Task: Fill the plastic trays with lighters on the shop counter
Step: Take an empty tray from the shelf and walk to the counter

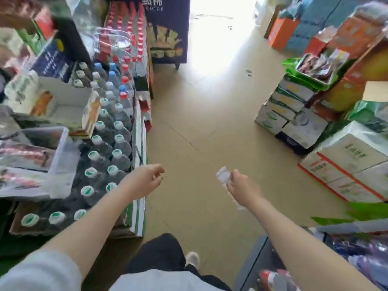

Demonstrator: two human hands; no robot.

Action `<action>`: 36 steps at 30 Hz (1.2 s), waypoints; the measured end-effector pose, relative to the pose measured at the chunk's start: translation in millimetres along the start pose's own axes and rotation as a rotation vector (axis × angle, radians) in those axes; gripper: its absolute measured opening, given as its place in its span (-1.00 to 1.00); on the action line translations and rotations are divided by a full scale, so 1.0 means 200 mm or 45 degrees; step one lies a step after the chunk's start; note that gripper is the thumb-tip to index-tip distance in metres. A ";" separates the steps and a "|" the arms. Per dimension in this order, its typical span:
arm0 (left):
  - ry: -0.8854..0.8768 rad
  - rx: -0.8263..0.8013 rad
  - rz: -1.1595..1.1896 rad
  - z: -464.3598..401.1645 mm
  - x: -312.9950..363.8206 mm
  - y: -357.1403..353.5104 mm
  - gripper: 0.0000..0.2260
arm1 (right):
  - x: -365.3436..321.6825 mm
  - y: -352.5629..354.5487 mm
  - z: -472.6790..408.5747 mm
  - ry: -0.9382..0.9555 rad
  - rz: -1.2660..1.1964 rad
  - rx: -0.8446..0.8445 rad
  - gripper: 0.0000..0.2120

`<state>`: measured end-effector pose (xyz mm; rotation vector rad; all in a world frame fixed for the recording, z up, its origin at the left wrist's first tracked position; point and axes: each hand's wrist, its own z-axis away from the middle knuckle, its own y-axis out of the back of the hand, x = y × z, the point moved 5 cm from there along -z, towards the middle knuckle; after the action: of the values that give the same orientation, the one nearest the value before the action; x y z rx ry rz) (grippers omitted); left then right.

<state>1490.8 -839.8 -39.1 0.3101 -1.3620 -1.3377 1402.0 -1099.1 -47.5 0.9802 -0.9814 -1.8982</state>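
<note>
I stand in a shop aisle over a tan tiled floor. My right hand (241, 185) grips a thin clear plastic piece (224, 176), blurred by motion, that sticks up past the fingers and trails down below the wrist. My left hand (144, 179) hangs in the air beside crates of bottled water, fingers loosely curled and holding nothing. No lighters or counter show in this view.
Open cartons of water bottles (109, 143) with white-green, blue and red caps line the left. Stacked cardboard boxes (294, 114) and packaged goods fill the right. A dark printed display (168, 28) stands at the far end. The floor (199, 122) runs between them.
</note>
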 end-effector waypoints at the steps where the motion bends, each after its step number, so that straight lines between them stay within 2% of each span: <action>1: 0.046 0.016 -0.013 -0.12 -0.06 0.04 -0.77 | -0.06 0.08 -0.14 0.050 -0.023 0.004 -0.88; 4: 0.198 0.070 -0.062 -0.44 -0.23 0.19 -0.79 | -0.25 0.26 -0.56 0.205 -0.012 0.014 -0.85; 7: 0.313 0.113 -0.071 -0.75 -0.40 0.32 -0.78 | -0.45 0.39 -0.95 0.352 0.050 0.027 -0.90; 10: 0.383 0.088 -0.092 -1.07 -0.52 0.46 -0.76 | -0.62 0.50 -1.35 0.428 0.084 0.000 -0.87; 17: 0.370 0.141 0.017 -1.79 -0.55 0.88 -0.75 | -0.80 0.79 -2.20 0.386 0.145 -0.043 -0.94; 21: 0.285 0.274 0.073 -2.26 -0.51 1.16 -0.79 | -0.83 0.95 -2.73 0.338 0.184 -0.076 -0.93; 25: 0.327 0.366 0.084 -2.76 -0.57 1.38 -0.77 | -0.90 1.11 -3.29 0.344 0.281 -0.119 -0.93; 30: 0.536 0.370 0.138 -3.24 -0.75 1.65 -0.77 | -1.13 1.40 -3.97 0.421 0.353 -0.160 -0.94; 36: 0.898 0.436 0.178 -3.46 -1.16 1.96 -0.77 | -1.79 1.66 -4.48 0.791 0.335 -0.171 -0.88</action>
<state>2317.6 -882.3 -42.4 0.8172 -0.9729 -0.7557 2419.4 -1171.4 -23.7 1.1912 -0.5700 -1.2976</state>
